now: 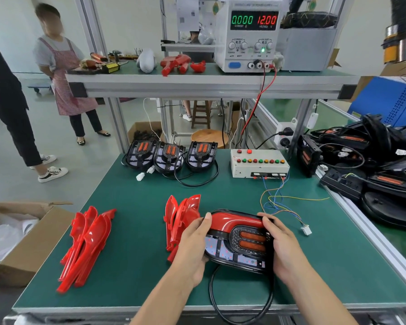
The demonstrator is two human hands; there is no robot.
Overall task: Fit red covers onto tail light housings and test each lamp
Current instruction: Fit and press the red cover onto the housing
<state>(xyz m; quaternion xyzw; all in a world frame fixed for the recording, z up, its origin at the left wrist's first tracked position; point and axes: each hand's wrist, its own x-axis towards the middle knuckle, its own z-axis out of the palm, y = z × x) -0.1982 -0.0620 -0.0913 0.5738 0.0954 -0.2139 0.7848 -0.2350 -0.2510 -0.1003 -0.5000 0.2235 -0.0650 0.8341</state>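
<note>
1. Hands: left hand [192, 245] and right hand [281, 245] both grasp the tail light housing [239, 245], lower centre, pressing its red cover [234, 220] on.
2. Next, probably: plug into the test box [259, 163], centre right.

left hand [192, 245]: bare, no glove, ring or watch | right hand [283, 248]: bare, likewise unadorned | forearms: both bare to the picture's lower edge, no sleeve in view | nails: short, unpainted | both arms rise over the counter [131, 184] near edge
</note>
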